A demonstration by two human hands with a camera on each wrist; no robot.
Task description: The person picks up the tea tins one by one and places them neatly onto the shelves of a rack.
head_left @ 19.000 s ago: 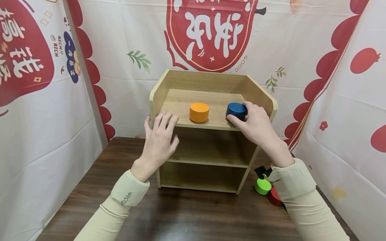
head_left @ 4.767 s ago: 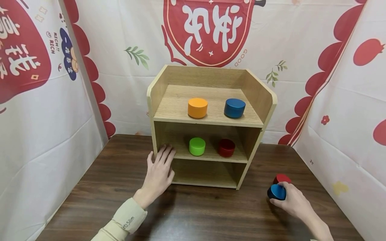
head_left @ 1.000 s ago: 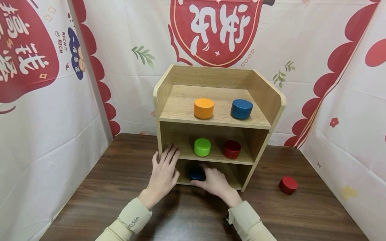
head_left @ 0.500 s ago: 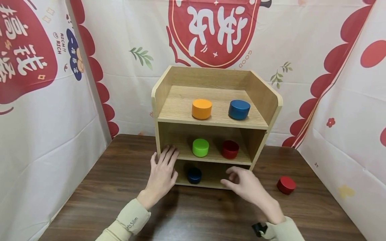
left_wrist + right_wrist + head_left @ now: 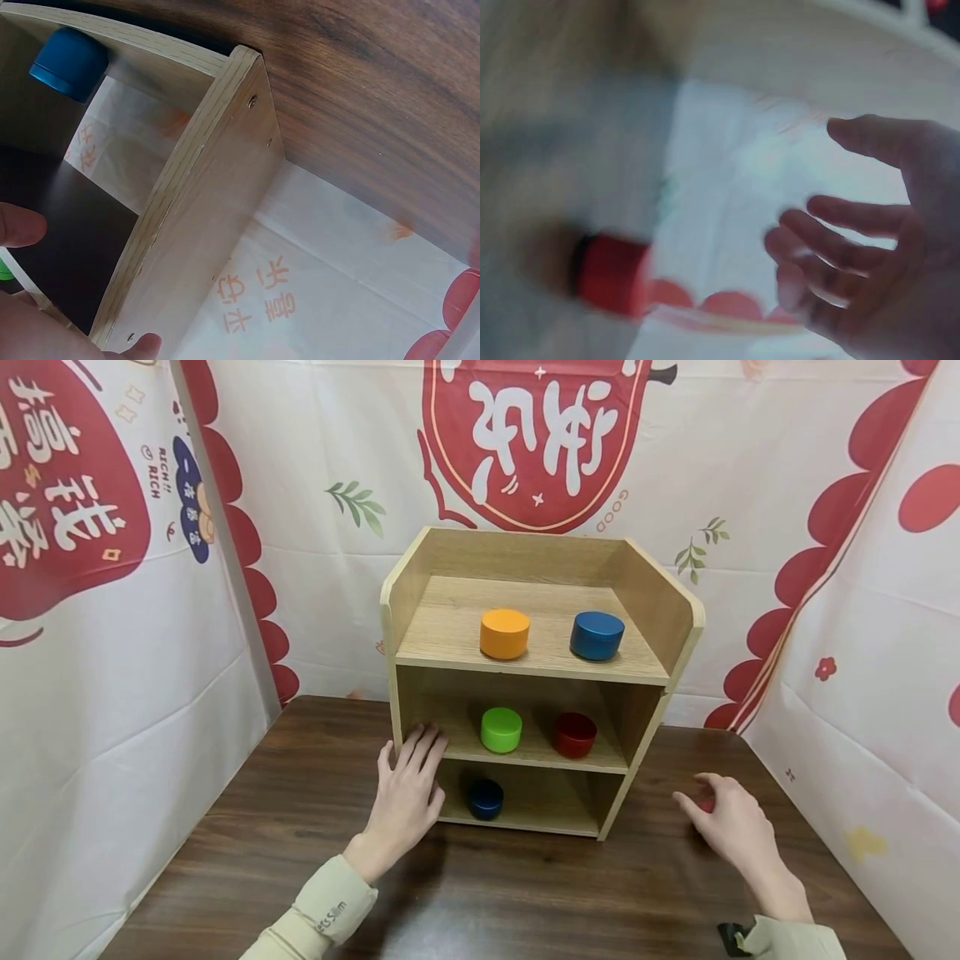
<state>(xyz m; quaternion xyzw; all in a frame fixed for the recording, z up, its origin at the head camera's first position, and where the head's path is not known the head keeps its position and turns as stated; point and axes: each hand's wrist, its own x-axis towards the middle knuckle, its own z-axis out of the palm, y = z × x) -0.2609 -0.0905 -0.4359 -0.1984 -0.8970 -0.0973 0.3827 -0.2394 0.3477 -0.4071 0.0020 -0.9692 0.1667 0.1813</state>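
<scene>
A small wooden shelf unit (image 5: 525, 670) stands on the table. My left hand (image 5: 405, 789) rests on its left side panel, with fingers fairly straight by the middle shelf. In the left wrist view, digits lie on both sides of that panel. My right hand (image 5: 738, 831) hovers over a red round tin (image 5: 707, 806) right of the unit, fingers spread and holding nothing. The right wrist view shows this red tin (image 5: 611, 275) apart from the fingers. A dark blue tin (image 5: 485, 799) sits on the bottom shelf, left of its middle.
On the top shelf stand an orange tin (image 5: 505, 634) and a blue tin (image 5: 597, 636). The middle shelf bears a green tin (image 5: 501, 730) and a dark red tin (image 5: 574, 735). Printed cloth (image 5: 330, 610) hangs behind and beside the brown wooden table (image 5: 525, 902).
My right hand has set the dark blue tin on the bottom shelf, let go and swung right to the red tin. Earlier, the shelves above received their tins. My left hand remains at the panel.
</scene>
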